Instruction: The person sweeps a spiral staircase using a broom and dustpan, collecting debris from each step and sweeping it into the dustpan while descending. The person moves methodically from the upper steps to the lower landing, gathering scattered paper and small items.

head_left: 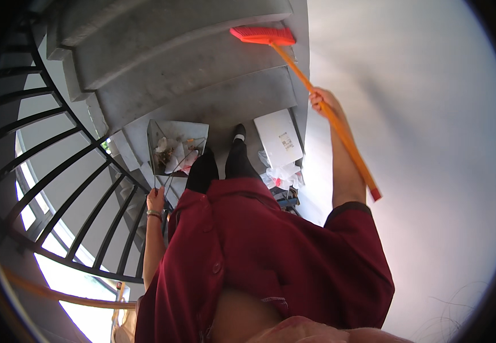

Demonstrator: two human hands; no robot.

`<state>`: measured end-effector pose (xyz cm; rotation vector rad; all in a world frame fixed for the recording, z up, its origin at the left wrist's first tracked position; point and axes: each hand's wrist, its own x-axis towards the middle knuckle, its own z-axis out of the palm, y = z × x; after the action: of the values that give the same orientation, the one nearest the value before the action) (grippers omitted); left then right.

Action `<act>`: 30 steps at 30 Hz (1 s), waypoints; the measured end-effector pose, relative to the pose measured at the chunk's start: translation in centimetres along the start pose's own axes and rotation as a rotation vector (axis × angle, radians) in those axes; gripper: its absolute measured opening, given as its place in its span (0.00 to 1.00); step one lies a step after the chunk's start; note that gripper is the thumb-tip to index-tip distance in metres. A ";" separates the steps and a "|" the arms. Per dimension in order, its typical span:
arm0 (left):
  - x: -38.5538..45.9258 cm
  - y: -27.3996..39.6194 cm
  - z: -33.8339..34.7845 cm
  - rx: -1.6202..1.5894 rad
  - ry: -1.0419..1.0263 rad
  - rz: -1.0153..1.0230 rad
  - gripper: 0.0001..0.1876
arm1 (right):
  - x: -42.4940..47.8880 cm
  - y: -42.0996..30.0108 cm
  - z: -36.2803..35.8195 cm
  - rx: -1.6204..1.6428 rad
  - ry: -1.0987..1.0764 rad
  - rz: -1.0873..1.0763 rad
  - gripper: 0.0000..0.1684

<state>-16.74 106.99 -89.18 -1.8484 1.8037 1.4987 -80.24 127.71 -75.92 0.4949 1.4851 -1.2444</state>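
Note:
My right hand (325,102) grips the orange handle (346,137) of a broom. Its red bristle head (265,36) rests on a grey stair step, close to the wall. The handle's red end cap points back past my forearm. Down at my left side, my left hand (156,198) is closed around the thin wire handle (155,178) of a metal dustpan bin (188,126). Inside that bin lie crumpled plastic and paper scraps (177,156) and some brownish debris. The bin sits in front of my left foot.
Grey concrete steps (153,81) curve upward ahead. A black metal railing (87,137) runs along the left, and a white wall (411,128) stands at the right. Beside my right foot are a white box (279,137) bearing a printed label and clear plastic bags (284,173).

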 end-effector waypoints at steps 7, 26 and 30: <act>0.1 2.2 5.9 0.089 0.050 0.019 0.24 | -7.9 7.3 -5.6 0.102 -0.076 0.019 0.05; 5.1 25.5 23.8 -0.334 -0.215 -0.293 0.18 | 4.6 1.3 -9.1 0.282 -0.239 0.045 0.02; 7.6 29.3 28.5 -0.374 -0.306 -0.349 0.16 | 10.7 1.6 -10.1 0.348 -0.232 0.165 0.06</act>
<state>-57.48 114.16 -93.63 -1.8292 1.0576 1.9355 -87.08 133.89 -87.50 0.6639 1.0164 -1.3838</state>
